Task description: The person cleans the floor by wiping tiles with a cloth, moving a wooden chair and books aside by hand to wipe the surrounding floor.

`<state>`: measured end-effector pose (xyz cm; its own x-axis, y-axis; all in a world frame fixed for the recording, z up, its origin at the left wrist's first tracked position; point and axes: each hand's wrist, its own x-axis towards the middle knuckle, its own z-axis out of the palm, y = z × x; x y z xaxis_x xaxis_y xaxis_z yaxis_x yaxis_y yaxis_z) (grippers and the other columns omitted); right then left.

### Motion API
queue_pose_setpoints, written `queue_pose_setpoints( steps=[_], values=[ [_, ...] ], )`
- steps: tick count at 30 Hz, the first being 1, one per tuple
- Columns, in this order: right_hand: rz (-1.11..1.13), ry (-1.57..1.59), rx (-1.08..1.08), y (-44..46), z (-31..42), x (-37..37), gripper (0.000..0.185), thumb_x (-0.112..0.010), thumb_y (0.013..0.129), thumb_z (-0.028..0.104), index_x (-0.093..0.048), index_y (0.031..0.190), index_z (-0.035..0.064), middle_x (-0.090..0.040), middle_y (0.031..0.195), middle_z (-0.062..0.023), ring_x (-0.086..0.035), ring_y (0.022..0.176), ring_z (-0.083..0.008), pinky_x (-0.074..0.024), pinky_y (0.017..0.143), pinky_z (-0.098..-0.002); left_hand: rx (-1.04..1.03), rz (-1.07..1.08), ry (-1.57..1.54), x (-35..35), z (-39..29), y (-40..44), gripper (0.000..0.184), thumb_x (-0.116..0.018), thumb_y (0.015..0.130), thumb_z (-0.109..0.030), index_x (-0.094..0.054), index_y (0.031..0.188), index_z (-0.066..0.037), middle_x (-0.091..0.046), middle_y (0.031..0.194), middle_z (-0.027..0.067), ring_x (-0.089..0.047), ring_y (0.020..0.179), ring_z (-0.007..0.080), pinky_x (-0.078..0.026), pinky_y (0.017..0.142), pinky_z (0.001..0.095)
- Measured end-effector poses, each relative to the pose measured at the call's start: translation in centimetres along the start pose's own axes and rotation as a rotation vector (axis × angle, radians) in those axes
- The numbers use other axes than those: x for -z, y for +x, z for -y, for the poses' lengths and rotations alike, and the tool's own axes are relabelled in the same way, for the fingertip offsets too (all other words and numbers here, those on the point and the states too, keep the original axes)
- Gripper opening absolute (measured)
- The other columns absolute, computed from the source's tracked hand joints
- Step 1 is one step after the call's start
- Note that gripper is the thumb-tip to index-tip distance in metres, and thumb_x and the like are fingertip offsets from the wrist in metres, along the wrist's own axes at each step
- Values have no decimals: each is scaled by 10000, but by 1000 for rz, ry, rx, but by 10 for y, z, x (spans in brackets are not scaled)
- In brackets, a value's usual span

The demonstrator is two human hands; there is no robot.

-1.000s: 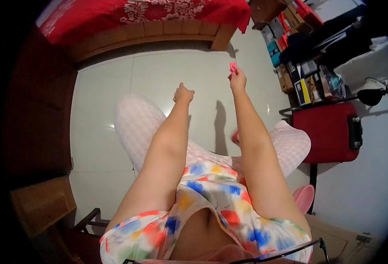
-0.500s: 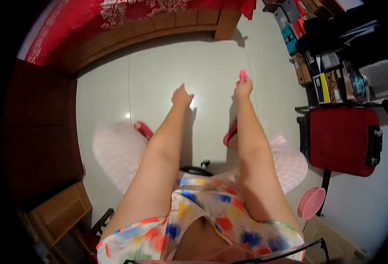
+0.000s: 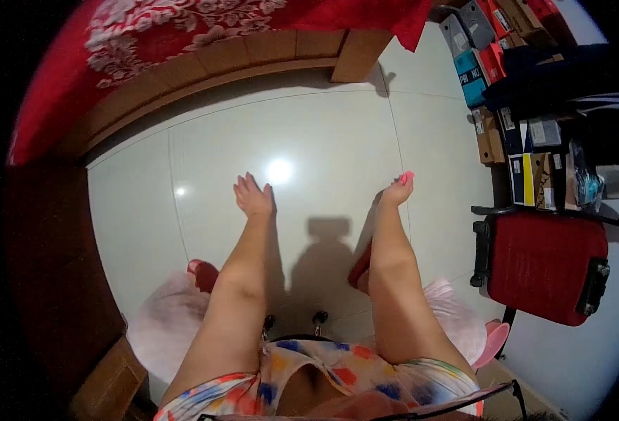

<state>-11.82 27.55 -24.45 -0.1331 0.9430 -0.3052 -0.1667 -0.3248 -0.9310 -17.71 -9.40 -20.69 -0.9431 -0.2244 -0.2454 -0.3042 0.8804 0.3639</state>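
Observation:
My left hand (image 3: pixel 254 198) is held out over the pale tiled floor (image 3: pixel 323 133) with its fingers spread and nothing in it. My right hand (image 3: pixel 399 192) is closed around a small bright pink object (image 3: pixel 408 177). Only part of that object shows past the fingers, and its kind cannot be made out. Both arms reach forward, well apart. Beneath them are red slippers (image 3: pixel 203 275) on the feet and pale pink trouser legs (image 3: pixel 165 323).
Ahead is a wooden bed frame (image 3: pixel 281 52) with a red floral cover (image 3: pixel 246 21). Shoe boxes (image 3: pixel 490 133) are stacked on the right above a red suitcase (image 3: pixel 544 266). A pink basin (image 3: pixel 493 344) is at lower right. Dark wooden furniture (image 3: pixel 50 266) lines the left.
The view has shifted, and both hands now appear lower in it. My left hand has gone from a pointing shape to spread fingers. My right hand still holds the pink object.

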Motion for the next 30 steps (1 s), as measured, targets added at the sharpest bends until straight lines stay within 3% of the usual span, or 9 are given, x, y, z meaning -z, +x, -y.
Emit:
queue_pose_setpoints(
  steps=[2, 5, 8, 11, 17, 30],
  values=[
    [-168, 116, 32, 18, -27, 13, 298, -429, 977, 113, -562, 1227, 20, -594, 1014, -29, -513, 893, -154, -421, 822, -326, -16, -54, 35, -12, 4, 11, 727, -620, 886, -376, -296, 1491, -135, -222, 1573, 127, -167, 1448, 358, -189, 1134, 575],
    [-345, -309, 116, -2, -26, 1, 368, -451, 976, 166, -509, 1302, 5, -586, 1198, -80, -528, 1086, -232, -367, 996, -375, -33, -81, 118, -27, 12, 22, 669, -561, 929, -359, -285, 1499, -144, -180, 1589, 118, -115, 1467, 340, -119, 1155, 563],
    [-308, -1337, 432, -15, -32, -22, 552, -488, 967, 256, -364, 1438, -5, -434, 1440, -183, -399, 1330, -326, -286, 1122, -443, -90, -117, 179, -37, 25, 27, 658, -528, 940, -364, -274, 1507, -147, -151, 1599, 108, -88, 1477, 328, -71, 1169, 550],
    [-273, -1323, 393, -15, -32, -59, 564, -505, 957, 245, -354, 1457, 31, -372, 1489, -168, -352, 1370, -318, -242, 1158, -447, -68, -133, 205, -34, 14, 25, 661, -530, 926, -362, -291, 1501, -139, -166, 1595, 111, -110, 1473, 334, -75, 1170, 551],
    [6, -1383, 608, -10, -42, -136, 565, -526, 946, 230, -364, 1457, 51, -356, 1510, -122, -326, 1387, -295, -220, 1166, -452, -77, -136, 207, -35, 17, 25, 663, -539, 908, -347, -313, 1489, -120, -198, 1582, 125, -123, 1469, 342, -90, 1169, 551],
    [549, -1231, 1010, 63, -74, -261, 503, -553, 897, 161, -456, 1368, 15, -426, 1429, -186, -394, 1321, -343, -252, 1141, -488, -101, -114, 221, -33, 16, 28, 667, -534, 897, -316, -310, 1480, -81, -188, 1578, 167, -136, 1460, 377, -128, 1148, 577]
  ],
)
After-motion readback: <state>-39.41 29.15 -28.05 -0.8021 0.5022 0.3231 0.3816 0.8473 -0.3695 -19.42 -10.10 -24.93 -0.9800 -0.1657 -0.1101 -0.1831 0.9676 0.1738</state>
